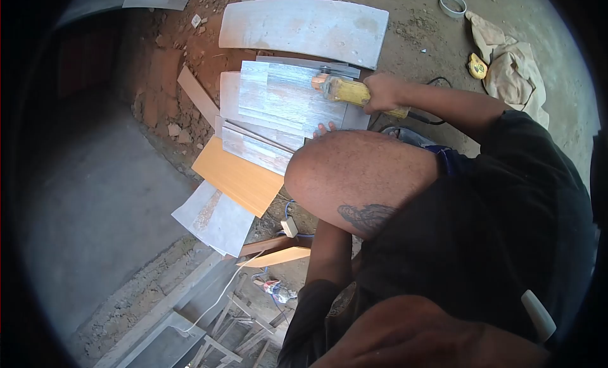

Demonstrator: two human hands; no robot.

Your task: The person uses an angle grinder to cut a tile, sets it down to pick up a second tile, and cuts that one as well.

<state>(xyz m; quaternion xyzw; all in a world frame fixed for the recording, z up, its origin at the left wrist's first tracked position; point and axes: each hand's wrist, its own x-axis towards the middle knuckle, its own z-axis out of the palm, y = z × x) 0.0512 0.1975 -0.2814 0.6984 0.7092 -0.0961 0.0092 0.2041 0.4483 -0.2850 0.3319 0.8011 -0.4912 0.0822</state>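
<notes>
My right hand (382, 93) is closed round the body of a yellow angle grinder (350, 92). The grinder's head and disc lie over the far edge of a grey-blue wood-pattern tile (272, 93). My left hand (323, 129) shows only its fingertips, which rest spread and flat on the near edge of that tile; the rest is hidden behind my raised knee. Beneath and beside it lie more pieces, among them a narrower wood-pattern strip (256, 148). A pale curved slab (304, 29) lies just beyond.
An orange-brown board (237, 177) and a whitish sheet (212, 216) lie to the left. A white socket box (289, 226) with blue cable sits near my left arm. Toward the right are a tape measure (477, 66), beige cloth (516, 74) and a white ring (452, 5).
</notes>
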